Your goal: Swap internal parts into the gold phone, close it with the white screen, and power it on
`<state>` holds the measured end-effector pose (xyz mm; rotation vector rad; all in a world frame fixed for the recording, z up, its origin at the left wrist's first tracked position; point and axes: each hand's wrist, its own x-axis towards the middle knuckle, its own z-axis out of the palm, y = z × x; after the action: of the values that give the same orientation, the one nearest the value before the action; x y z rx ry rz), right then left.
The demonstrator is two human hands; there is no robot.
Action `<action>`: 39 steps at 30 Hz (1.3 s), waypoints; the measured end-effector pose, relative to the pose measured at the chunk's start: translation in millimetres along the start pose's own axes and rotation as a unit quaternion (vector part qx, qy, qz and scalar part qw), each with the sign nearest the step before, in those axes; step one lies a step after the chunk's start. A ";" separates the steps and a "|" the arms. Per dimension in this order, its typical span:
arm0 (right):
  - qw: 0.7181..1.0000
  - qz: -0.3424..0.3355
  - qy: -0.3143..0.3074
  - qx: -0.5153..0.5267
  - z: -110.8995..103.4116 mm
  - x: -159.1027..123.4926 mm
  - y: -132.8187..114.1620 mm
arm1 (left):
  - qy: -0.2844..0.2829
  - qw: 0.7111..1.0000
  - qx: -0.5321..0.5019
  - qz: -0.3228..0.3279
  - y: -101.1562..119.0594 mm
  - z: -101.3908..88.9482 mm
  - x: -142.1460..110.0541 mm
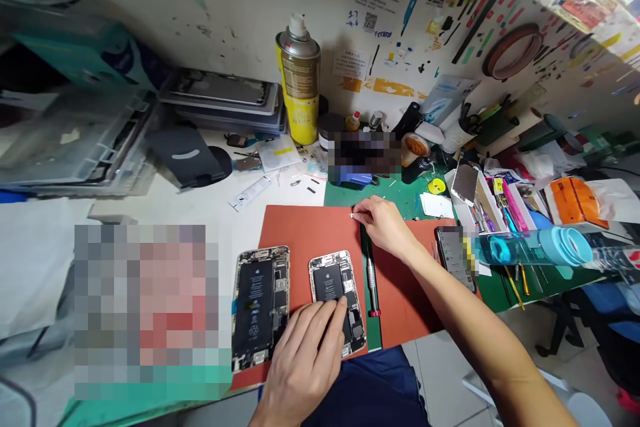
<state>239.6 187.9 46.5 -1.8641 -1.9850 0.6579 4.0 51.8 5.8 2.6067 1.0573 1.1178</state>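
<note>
On an orange-brown mat (295, 227) lie two opened smartphones with batteries and inner parts showing. My left hand (313, 347) lies over the lower part of the smaller opened phone (327, 280), fingers stretched out; part of that phone is hidden beneath it. To its left is the larger opened phone (255, 300). My right hand (383, 223) is at the far side of the mat. Its thumb and fingers pinch a small silvery piece (352, 215), too small to name. A screwdriver (371, 280) with a red end lies between the two mat halves.
A yellow spray can (303, 93) stands by the wall. At right are a phone with a lit screen (455, 257), a blue water bottle (540, 247) and a tool box (485, 207). A black stand (185, 157) and stacked trays (225, 100) are at back left.
</note>
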 end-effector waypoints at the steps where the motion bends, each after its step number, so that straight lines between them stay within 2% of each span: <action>1: 1.000 0.000 -0.010 -0.001 0.7 2.7 0.8 | -0.004 1.000 0.001 0.000 0.2 -0.3 0.2; 6: 0.999 0.007 -0.040 0.007 -7.4 5.3 -2.1 | -0.018 1.000 0.000 -0.006 0.7 0.0 -0.6; 11: 0.995 -0.023 -0.090 0.041 -22.7 -13.3 -24.7 | -0.025 0.999 0.008 -0.027 2.1 1.6 0.0; 16: 0.988 -0.024 -0.145 0.051 -13.4 -32.5 -37.7 | -0.028 0.999 0.017 -0.037 3.1 4.0 1.1; 22: 0.987 -0.004 -0.154 0.038 -1.2 -32.0 -32.4 | -0.024 0.999 0.023 -0.033 3.1 5.2 1.7; 39: 0.988 0.023 -0.142 0.051 -0.8 -28.8 -37.0 | -0.023 0.999 0.023 -0.038 3.3 3.7 2.5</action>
<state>211.4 158.1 69.3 -1.8446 -2.0360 1.0695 9.5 51.5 5.7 2.5891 1.1761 1.0231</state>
